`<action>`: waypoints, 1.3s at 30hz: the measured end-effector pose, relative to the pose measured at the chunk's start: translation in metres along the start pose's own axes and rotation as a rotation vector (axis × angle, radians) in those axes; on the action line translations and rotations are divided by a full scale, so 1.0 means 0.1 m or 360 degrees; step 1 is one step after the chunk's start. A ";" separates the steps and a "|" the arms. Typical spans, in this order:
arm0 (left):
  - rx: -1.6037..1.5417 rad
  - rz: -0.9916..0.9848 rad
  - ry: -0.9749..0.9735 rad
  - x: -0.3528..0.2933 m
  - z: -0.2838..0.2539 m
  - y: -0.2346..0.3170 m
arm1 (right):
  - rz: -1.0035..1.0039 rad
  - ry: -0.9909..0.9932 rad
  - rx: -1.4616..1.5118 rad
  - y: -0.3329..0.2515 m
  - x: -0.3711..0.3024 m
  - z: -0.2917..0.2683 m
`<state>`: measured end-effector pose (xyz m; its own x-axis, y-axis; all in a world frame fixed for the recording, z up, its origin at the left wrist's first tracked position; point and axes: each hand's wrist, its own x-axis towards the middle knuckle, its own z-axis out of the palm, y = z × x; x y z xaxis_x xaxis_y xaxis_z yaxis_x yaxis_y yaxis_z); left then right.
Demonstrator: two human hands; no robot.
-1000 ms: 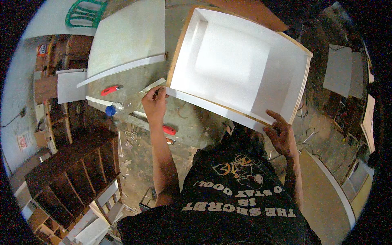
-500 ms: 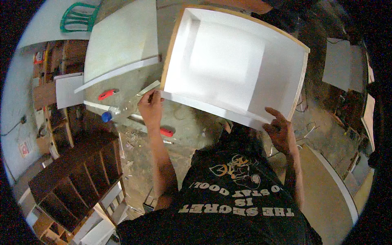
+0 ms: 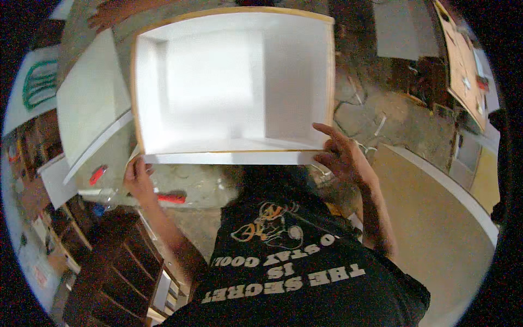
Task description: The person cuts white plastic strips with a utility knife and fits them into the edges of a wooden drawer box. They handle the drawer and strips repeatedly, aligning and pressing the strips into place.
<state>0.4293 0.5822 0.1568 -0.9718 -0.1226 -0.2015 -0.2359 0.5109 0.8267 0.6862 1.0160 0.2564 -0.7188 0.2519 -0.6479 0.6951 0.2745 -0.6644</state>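
Box (image 3: 294, 87): open rectangle, smooth white inside, wooden rim, between both hands
Left hand (image 3: 139, 173): grip pinching box's near-left corner
Right hand (image 3: 342, 155): at box's near-right corner, forefinger extended; grip's closure unclear
Utility knife (image 3: 98, 174): slim, red, left of box

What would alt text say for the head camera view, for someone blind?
A person's left hand and right hand are at the near corners of an open, wood-edged white box. Two red tools lie near the left hand; another person's hand shows at upper left.
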 end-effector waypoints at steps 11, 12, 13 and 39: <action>0.0098 -0.0117 0.0005 0.05 -0.04 -0.01 | 0.0082 0.0068 -0.0004 0.43 -0.08 -0.22; 0.0105 -0.0115 0.0008 0.06 -0.04 -0.02 | 0.0025 0.0054 0.0047 0.45 -0.09 -0.23; 0.0130 -0.0125 0.0026 0.07 -0.04 -0.03 | 0.0010 0.0040 0.0089 0.46 -0.09 -0.24; 0.0106 -0.0094 0.0000 0.08 -0.07 -0.03 | -0.0194 0.0063 0.0254 0.60 -0.02 -0.22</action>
<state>0.4220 0.5737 0.1568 -0.9563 -0.1542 -0.2485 -0.2919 0.5581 0.7767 0.7292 1.0527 0.2264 -0.7952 0.2633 -0.5461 0.5937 0.1555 -0.7895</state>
